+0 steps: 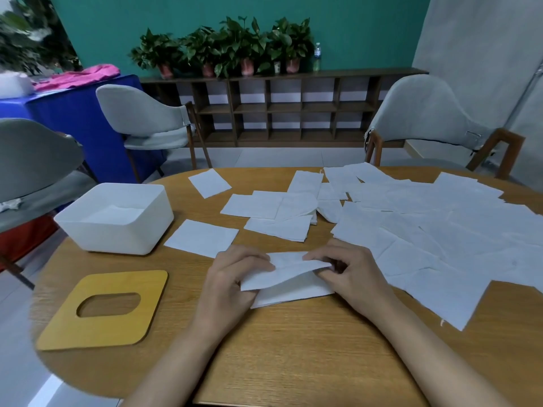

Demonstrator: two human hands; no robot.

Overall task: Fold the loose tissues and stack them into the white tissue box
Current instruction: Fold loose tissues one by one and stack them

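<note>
Head view: my left grip point(232, 277) and right grip point(349, 268), lower centre, each pinch an end of one tissue point(288, 274). It's half-folded, top flap lifted, lower layer flat on the counter point(293, 348). The box point(117, 227) sits open at centre left. The lid point(102, 309) lies flat at lower left. Loose tissues point(440, 230) overlap across the right half. One square point(202, 237) lies just right of the box.

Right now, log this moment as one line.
left hand: pinches tissue | right hand: pinches tissue | white tissue box: uncovered | yellow lid: off box | loose tissues: spread at right
</note>
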